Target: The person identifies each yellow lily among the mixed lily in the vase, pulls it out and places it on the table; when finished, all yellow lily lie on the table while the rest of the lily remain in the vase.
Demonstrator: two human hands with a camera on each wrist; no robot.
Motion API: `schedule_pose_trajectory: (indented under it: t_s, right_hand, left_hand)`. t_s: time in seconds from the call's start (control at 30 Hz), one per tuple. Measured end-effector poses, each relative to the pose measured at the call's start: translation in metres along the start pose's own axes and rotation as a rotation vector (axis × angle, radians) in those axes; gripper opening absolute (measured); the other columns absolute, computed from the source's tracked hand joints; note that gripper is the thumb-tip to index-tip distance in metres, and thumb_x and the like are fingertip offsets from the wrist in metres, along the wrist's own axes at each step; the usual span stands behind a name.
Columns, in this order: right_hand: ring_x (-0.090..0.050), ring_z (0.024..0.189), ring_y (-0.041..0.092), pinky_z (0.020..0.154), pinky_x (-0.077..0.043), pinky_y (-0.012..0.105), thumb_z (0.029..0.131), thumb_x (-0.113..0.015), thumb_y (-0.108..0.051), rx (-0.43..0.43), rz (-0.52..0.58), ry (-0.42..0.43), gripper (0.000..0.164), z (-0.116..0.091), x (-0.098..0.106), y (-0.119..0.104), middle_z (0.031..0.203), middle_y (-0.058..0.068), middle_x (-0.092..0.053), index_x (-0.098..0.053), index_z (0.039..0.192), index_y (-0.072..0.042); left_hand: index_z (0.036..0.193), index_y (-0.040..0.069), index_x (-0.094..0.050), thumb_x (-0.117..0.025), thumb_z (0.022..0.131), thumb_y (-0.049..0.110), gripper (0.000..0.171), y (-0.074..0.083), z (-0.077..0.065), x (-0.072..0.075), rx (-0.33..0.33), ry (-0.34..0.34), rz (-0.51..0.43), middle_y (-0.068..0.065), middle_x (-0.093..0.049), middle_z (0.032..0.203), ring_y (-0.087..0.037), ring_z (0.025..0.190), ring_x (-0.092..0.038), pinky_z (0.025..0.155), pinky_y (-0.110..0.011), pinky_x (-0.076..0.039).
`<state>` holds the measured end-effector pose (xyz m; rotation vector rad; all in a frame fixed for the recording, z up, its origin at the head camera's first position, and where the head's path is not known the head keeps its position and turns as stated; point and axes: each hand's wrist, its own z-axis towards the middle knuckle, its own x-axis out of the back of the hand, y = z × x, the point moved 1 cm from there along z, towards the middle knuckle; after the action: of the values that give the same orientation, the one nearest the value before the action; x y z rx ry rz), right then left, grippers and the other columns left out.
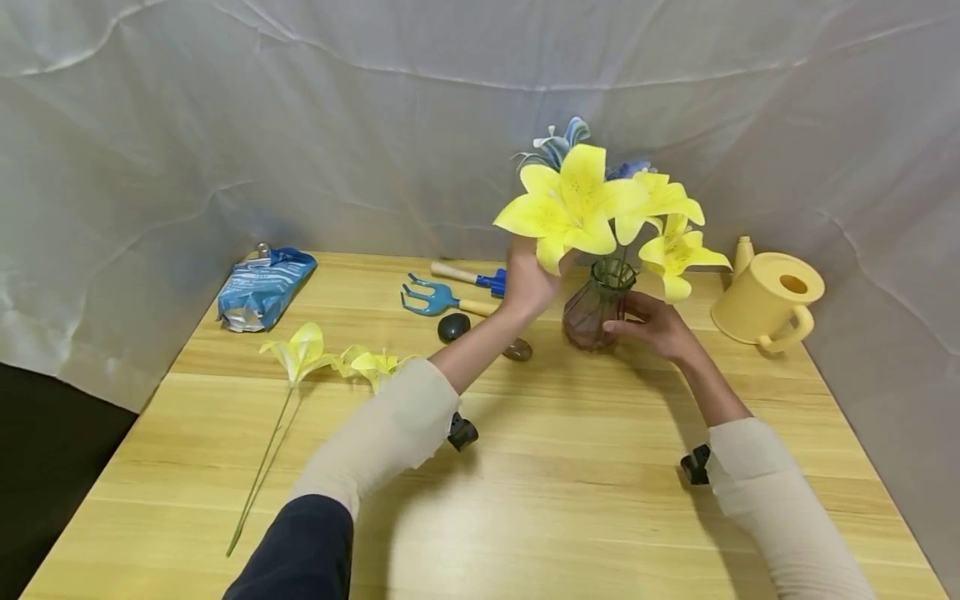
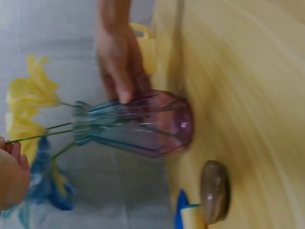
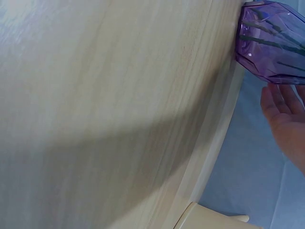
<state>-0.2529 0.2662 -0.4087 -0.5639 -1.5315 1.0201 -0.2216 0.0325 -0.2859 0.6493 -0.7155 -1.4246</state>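
Note:
A faceted glass vase (image 1: 588,318), purple below and greenish at the neck, stands on the table with several stems inside. My right hand (image 1: 660,327) holds its side, thumb in front and fingers behind; in the right wrist view, fingertips meet the purple glass (image 3: 271,43). Above the neck, my left hand (image 2: 12,176) pinches a thin green stem (image 2: 43,136) that runs down into the vase. In the head view a large yellow lily (image 1: 577,200) partly hides that hand. Beside it are more yellow lilies (image 1: 675,254) and blue flowers (image 1: 555,150).
Yellow lilies (image 1: 303,354) lie at the left, near a blue packet (image 1: 266,287) with a clip. A hand fork (image 1: 435,298), a blue trowel (image 1: 491,282), a black stone (image 1: 453,327) and a brown stone (image 2: 214,191) are left of the vase. A yellow watering can (image 1: 765,300) stands right.

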Motion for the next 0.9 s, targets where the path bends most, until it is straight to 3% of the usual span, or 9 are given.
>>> schedule_pose_trajectory:
  t_s: [0.03, 0.13, 0.27, 0.37, 0.4, 0.5, 0.67, 0.8, 0.9]
  right_hand:
    - [-0.044, 0.115, 0.028, 0.091, -0.038, 0.041, 0.075, -0.068, -0.033, 0.0, 0.001, -0.001, 0.057, 0.0, 0.0, 0.0, 0.119, 0.008, -0.052, -0.048, 0.125, -0.011]
    - [-0.043, 0.116, 0.028, 0.093, -0.036, 0.042, 0.076, -0.068, -0.032, 0.013, -0.005, 0.002, 0.057, 0.001, 0.001, 0.0, 0.119, 0.009, -0.053, -0.049, 0.124, -0.01]
    - [-0.044, 0.115, 0.026, 0.093, -0.036, 0.042, 0.076, -0.068, -0.031, 0.031, -0.014, 0.008, 0.054, 0.002, 0.002, 0.0, 0.117, 0.008, -0.054, -0.05, 0.123, -0.011]
    - [-0.045, 0.114, 0.025, 0.094, -0.035, 0.042, 0.076, -0.067, -0.031, 0.032, -0.01, 0.001, 0.054, 0.003, 0.002, -0.001, 0.118, 0.008, -0.053, -0.049, 0.123, -0.011]
    - [-0.045, 0.114, 0.025, 0.094, -0.035, 0.043, 0.076, -0.067, -0.031, 0.03, -0.006, -0.002, 0.055, 0.003, 0.002, -0.002, 0.118, 0.008, -0.053, -0.049, 0.124, -0.01]
    - [-0.044, 0.115, 0.026, 0.094, -0.035, 0.044, 0.076, -0.067, -0.032, 0.019, -0.008, -0.006, 0.057, 0.004, 0.002, -0.002, 0.12, 0.008, -0.052, -0.047, 0.125, -0.01]
    - [-0.044, 0.114, 0.025, 0.094, -0.035, 0.043, 0.076, -0.068, -0.032, 0.017, -0.018, -0.007, 0.057, 0.004, 0.001, -0.001, 0.12, 0.007, -0.052, -0.048, 0.125, -0.011]
    - [-0.044, 0.115, 0.027, 0.094, -0.035, 0.043, 0.077, -0.067, -0.029, 0.019, -0.017, -0.013, 0.057, 0.003, 0.001, -0.003, 0.121, 0.012, -0.051, -0.047, 0.126, -0.008]
    - [-0.042, 0.116, 0.032, 0.094, -0.034, 0.046, 0.077, -0.068, -0.025, 0.001, -0.001, -0.013, 0.058, -0.001, 0.0, -0.012, 0.123, 0.017, -0.049, -0.045, 0.126, -0.004]
  left_hand:
    - [0.102, -0.011, -0.051, -0.064, 0.075, -0.007, 0.03, 0.005, 0.001, 0.004, -0.018, 0.004, 0.04, -0.022, -0.057, 0.095, -0.027, 0.088, -0.055, 0.078, -0.017, -0.042]
    - [0.103, -0.012, -0.05, -0.062, 0.076, -0.01, 0.03, 0.021, 0.004, 0.016, -0.04, 0.013, -0.028, -0.023, -0.057, 0.097, -0.023, 0.09, -0.056, 0.081, -0.02, -0.043]
    - [0.108, -0.013, -0.047, -0.055, 0.074, -0.02, 0.036, 0.037, 0.009, 0.039, -0.04, -0.03, -0.391, -0.021, -0.056, 0.099, -0.021, 0.092, -0.056, 0.085, -0.035, -0.044]
    - [0.102, -0.006, -0.058, -0.06, 0.077, -0.009, 0.025, 0.037, 0.004, 0.062, 0.005, -0.084, -0.298, -0.009, -0.063, 0.094, -0.014, 0.087, -0.059, 0.08, -0.033, -0.047]
    - [0.098, -0.003, -0.061, -0.061, 0.079, -0.004, 0.019, 0.035, 0.0, 0.071, 0.037, -0.112, -0.217, -0.007, -0.064, 0.09, -0.014, 0.078, -0.06, 0.074, -0.03, -0.048]
    - [0.083, 0.01, -0.068, -0.067, 0.078, 0.019, 0.01, 0.029, -0.018, 0.095, 0.193, -0.242, 0.146, 0.004, -0.066, 0.079, -0.008, 0.067, -0.06, 0.058, -0.025, -0.048]
    - [0.082, 0.008, -0.066, -0.065, 0.079, 0.012, 0.005, 0.013, -0.061, 0.123, 0.561, -0.526, 0.18, -0.001, -0.065, 0.078, -0.02, 0.073, -0.062, 0.065, -0.031, -0.051]
    - [0.081, 0.003, -0.065, -0.063, 0.079, 0.003, 0.003, -0.009, -0.094, 0.136, 0.714, -0.659, 0.207, -0.006, -0.065, 0.075, -0.024, 0.071, -0.062, 0.066, -0.032, -0.051]
    - [0.079, -0.002, -0.064, -0.062, 0.078, 0.0, 0.003, -0.025, -0.114, 0.141, 0.787, -0.705, 0.201, -0.011, -0.064, 0.075, -0.026, 0.067, -0.062, 0.065, -0.034, -0.052]
